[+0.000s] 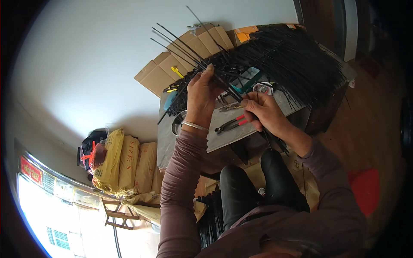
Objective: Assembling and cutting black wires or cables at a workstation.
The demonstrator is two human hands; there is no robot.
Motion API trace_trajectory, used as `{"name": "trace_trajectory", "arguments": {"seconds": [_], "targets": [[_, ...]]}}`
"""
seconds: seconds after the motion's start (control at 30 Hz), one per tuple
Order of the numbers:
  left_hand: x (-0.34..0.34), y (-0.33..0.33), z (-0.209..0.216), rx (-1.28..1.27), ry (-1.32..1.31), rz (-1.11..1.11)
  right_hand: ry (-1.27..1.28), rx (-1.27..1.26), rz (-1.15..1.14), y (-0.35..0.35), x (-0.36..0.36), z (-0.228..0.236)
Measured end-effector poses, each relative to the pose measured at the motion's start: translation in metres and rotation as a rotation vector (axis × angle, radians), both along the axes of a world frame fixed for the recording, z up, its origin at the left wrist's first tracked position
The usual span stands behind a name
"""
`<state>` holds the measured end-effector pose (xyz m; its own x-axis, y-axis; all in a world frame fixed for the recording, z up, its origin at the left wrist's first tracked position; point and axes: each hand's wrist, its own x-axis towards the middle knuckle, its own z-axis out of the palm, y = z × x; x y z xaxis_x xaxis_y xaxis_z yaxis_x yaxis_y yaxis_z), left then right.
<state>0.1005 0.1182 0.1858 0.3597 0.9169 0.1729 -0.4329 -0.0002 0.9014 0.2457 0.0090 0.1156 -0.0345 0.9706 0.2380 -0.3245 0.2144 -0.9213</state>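
My left hand (202,96) is raised above the grey metal worktop (223,129), its grip closed on a few thin black plastic strips (185,47) that fan out toward eleven o'clock. My right hand (262,112), just at three o'clock of the left, pinches the lower ends of the same strips between thumb and fingers. A big heap of black strips (292,60) covers the worktop at one o'clock. Red-handled pliers (230,124) lie on the bare metal between my wrists, and a round metal bowl (178,122) sits at nine o'clock of them. Flattened brown cardboard boxes (189,56) lean beyond the worktop against the white wall (86,64). Yellow sacks (122,161) stand on the floor at eight o'clock, near a bright window (51,215).
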Motion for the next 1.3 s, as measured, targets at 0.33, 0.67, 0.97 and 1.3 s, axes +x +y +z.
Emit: {"name": "trace_trajectory", "arguments": {"seconds": [0.33,0.67,0.97,1.3], "targets": [[0.016,0.007,-0.001,-0.216,-0.336,-0.008,0.014,-0.001,-0.066,0.016,-0.002,-0.001],[-0.064,0.046,0.026,-0.118,-0.368,0.179,0.097,0.074,-0.326,0.014,0.071,0.025],[0.012,0.019,0.01,-0.147,-0.007,0.025,0.019,-0.081,-0.064,0.023,0.012,0.03],[0.042,0.032,0.005,-0.178,0.093,0.017,-0.069,-0.076,0.193,0.018,0.003,0.016]]}}
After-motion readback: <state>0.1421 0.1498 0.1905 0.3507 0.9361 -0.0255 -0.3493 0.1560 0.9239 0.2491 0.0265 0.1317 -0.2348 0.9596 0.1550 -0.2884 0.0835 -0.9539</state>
